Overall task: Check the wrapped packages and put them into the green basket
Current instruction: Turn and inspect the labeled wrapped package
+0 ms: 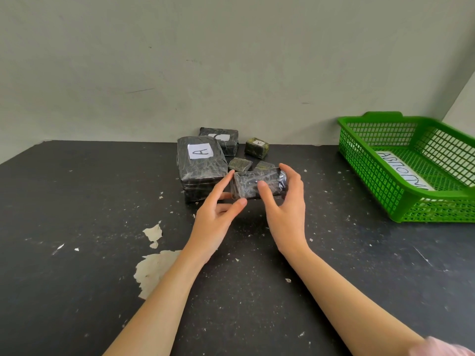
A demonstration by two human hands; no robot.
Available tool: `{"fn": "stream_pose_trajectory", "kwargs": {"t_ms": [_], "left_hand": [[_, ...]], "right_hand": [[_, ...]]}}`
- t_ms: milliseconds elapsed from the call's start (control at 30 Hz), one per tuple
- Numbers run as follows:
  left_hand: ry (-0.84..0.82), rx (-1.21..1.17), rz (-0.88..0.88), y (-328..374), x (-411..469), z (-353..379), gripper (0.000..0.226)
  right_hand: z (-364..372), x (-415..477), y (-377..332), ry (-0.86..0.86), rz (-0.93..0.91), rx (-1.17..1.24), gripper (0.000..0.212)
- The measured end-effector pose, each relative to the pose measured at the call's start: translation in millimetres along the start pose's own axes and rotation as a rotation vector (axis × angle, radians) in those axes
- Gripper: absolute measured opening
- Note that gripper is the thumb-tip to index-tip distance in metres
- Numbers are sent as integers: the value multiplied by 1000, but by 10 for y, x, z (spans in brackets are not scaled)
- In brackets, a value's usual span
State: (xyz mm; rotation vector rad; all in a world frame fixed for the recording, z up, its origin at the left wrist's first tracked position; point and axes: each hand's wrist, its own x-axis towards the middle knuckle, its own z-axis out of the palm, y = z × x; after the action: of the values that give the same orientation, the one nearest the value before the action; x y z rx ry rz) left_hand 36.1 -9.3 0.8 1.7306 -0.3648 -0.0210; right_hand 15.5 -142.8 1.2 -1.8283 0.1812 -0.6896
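While both hands close on one wrapped package, I count six packages for sure, one basket and two hands. The held package (258,185) is dark and film-wrapped, near the middle of the table (77,253), just in front of the pile; I can't tell if it's lifted or resting on the surface. The left hand (218,214) pinches its left end, thumb below and fingers up the side. The right hand (285,209) grips the right end, fingers curled over the top and thumb on the front face. The other five sit by the middle of the far edge. The big package (201,160) has a white "A" label; a lower layer under it may be another package, can't tell. Behind it, against the wall (231,60), is a labelled package (221,140). To the right of that is a small cube (257,148) with a tiny label. Two flat greenish squares (240,164) lie between the cube and the held package, the right one partly hidden. The green basket (372,170) sits at the right edge toward the far right corner, well apart from the pile. It has no packages in it, just one white paper strip (401,170) with lettering. Bare patches (154,268) of peeled paint show toward the near left. A pink sleeve (442,346) shows on the right arm.
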Motion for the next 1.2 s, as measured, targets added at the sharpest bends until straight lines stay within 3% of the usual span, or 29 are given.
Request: {"fn": "stream_pose_trajectory", "kwargs": {"t_ms": [267, 500, 833, 1067, 1200], "left_hand": [[14, -22, 116, -34, -25, 14, 58], [30, -37, 76, -40, -13, -1, 56], [78, -73, 12, -33, -6, -15, 50], [101, -117, -4, -50, 20, -29, 42], [234, -179, -99, -42, 62, -34, 33]], "right_hand": [[90, 7, 6, 68, -3, 6, 64], [40, 51, 41, 55, -26, 0, 50], [34, 22, 62, -18, -96, -118, 53], [5, 15, 49, -36, -15, 35, 37], [-32, 36, 36, -76, 29, 189, 37]]}}
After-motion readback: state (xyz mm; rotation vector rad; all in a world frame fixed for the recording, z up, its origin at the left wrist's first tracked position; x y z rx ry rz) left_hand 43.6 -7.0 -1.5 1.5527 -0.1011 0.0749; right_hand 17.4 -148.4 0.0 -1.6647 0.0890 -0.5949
